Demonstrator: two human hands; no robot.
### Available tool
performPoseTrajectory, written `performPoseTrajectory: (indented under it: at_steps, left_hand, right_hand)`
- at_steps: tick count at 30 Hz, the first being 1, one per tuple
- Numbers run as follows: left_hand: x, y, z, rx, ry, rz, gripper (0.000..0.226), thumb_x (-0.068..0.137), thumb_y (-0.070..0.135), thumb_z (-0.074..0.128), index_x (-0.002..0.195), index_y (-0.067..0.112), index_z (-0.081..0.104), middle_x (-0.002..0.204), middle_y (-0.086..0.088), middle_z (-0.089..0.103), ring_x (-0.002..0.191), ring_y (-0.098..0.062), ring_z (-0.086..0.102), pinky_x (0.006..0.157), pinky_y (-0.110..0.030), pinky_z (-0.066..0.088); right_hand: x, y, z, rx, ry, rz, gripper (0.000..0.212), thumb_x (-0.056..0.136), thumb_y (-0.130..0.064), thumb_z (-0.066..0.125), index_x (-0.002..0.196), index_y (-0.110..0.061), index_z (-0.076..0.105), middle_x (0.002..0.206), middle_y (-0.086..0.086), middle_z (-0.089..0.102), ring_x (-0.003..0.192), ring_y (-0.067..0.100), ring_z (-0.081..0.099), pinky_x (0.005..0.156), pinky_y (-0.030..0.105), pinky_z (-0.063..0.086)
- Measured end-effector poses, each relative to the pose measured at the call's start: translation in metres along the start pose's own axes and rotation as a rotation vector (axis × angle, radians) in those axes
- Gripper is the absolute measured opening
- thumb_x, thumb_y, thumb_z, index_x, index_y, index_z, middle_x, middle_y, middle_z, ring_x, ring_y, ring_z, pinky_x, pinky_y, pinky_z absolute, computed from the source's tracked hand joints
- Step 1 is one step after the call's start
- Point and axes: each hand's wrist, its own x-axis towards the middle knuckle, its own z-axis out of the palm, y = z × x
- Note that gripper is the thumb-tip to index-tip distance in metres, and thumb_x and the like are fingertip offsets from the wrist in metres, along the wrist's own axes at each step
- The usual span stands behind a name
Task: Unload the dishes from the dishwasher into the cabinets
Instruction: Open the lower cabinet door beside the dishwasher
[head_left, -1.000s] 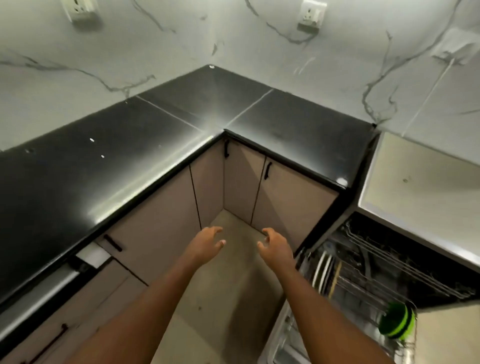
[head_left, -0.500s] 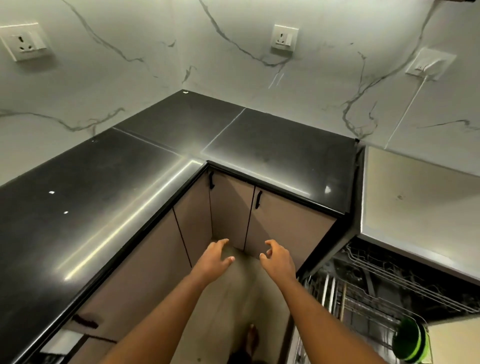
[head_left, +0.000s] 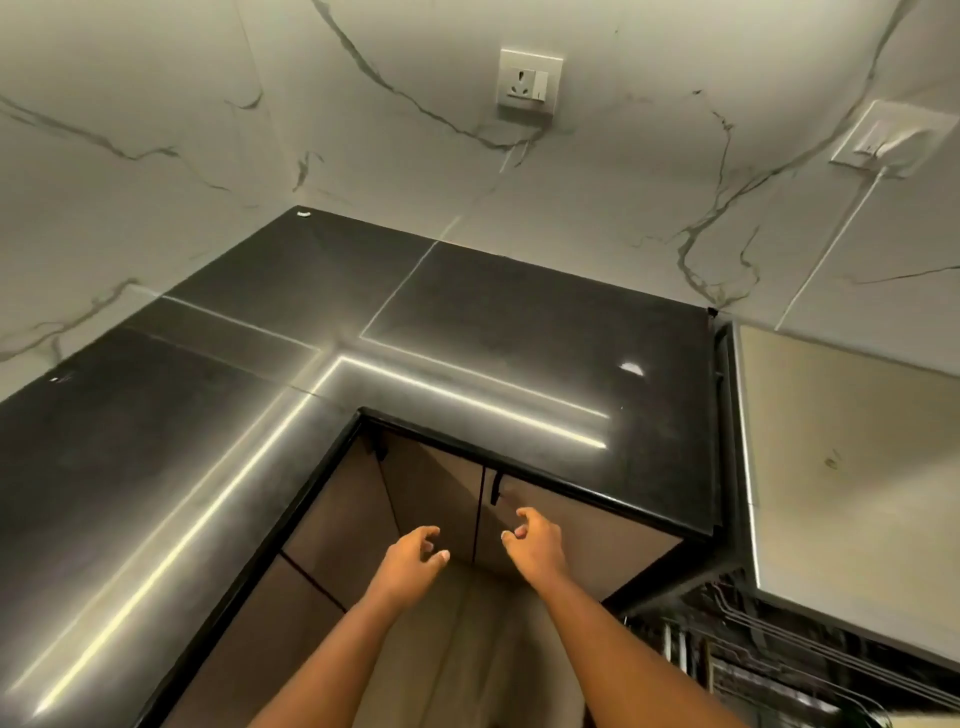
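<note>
- Two hands were out in front of me, both bare and holding nothing.
- My left hand (head_left: 410, 558) hung in the air with its fingers loosely curled and relaxed, thumb apart from them.
- My right hand (head_left: 537, 545) was just beside it, fingers loosely bent the same way, a gap between the two hands.
- Both hovered in front of the cabinet doors (head_left: 566, 525) tucked under the corner of the black countertop (head_left: 498, 322); neither hand was touching a door.
- A dark handle (head_left: 496, 487) sat on the door just above my right hand, close to the fingertips but apart from them.
- The dishwasher (head_left: 779, 660) stood open at my lower right, well apart from both hands, its wire rack (head_left: 753, 623) showing; I could not tell which dishes were inside.
- Its pale top panel (head_left: 852, 467) ran along the right side, next to the counter's end.
- Marble-veined wall (head_left: 260, 130) behind, with a socket (head_left: 529, 79) above the counter.
</note>
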Motion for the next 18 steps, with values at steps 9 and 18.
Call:
performPoseTrajectory:
  at_steps: [9, 18]
  left_hand:
    - [0.094, 0.009, 0.008, 0.054, -0.14, 0.02, 0.058, 0.094, 0.033, 0.061, 0.146, 0.018, 0.04, 0.141, -0.006, 0.052, 0.126, -0.017, 0.053, 0.102, -0.028, 0.045]
    - [0.145, 0.005, 0.002, 0.249, -0.3, 0.078, 0.064, 0.096, 0.034, 0.059, 0.148, 0.006, 0.034, 0.144, -0.011, 0.048, 0.129, -0.023, 0.051, 0.105, -0.03, 0.042]
  right_hand:
    - [0.08, -0.024, 0.041, 0.222, -0.061, 0.216, 0.077, 0.086, -0.008, 0.072, 0.153, -0.015, 0.035, 0.154, 0.008, 0.043, 0.139, 0.026, 0.044, 0.11, 0.033, 0.042]
    - [0.107, -0.028, 0.064, 0.382, 0.0, 0.323, 0.077, 0.082, 0.013, 0.051, 0.153, -0.014, 0.035, 0.155, 0.01, 0.041, 0.142, 0.025, 0.041, 0.111, 0.03, 0.039]
